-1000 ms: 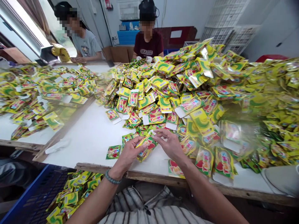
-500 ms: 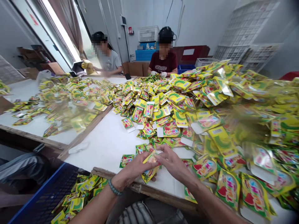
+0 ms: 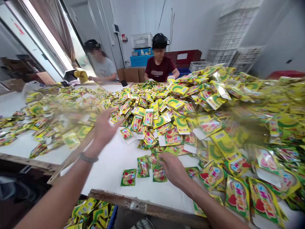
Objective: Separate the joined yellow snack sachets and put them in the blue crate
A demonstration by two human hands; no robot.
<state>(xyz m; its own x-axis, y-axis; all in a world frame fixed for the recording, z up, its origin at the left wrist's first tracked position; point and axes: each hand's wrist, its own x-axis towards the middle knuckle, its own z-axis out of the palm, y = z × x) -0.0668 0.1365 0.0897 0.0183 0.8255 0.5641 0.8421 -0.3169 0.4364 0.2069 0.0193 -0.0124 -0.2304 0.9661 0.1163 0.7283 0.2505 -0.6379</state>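
My left hand (image 3: 105, 129), smeared by motion, is raised over the white table beside the wooden divider. Its fingers look apart, with nothing seen in them. My right hand (image 3: 173, 167) is low over the table, fingers bent and tips at a small green candy sachet (image 3: 159, 174) with a watermelon print. Part of its grip is hidden. Two more green sachets, a tilted sachet (image 3: 143, 166) and a flat sachet (image 3: 128, 177), lie to its left. Beyond them rises a heap of flat yellow candy boxes (image 3: 172, 136), some with open white flaps.
A wooden strip (image 3: 133, 203) edges the table. Below it is a blue crate (image 3: 112, 218) of yellow boxes (image 3: 95, 210). A wooden divider (image 3: 76, 154) separates another heap at left. Two co-workers, one in a maroon shirt (image 3: 158, 70), sit across the table.
The yellow box that was between both hands is no longer in them. My left hand has swung up and left; my right hand has dropped to the sachets. The view has shifted.
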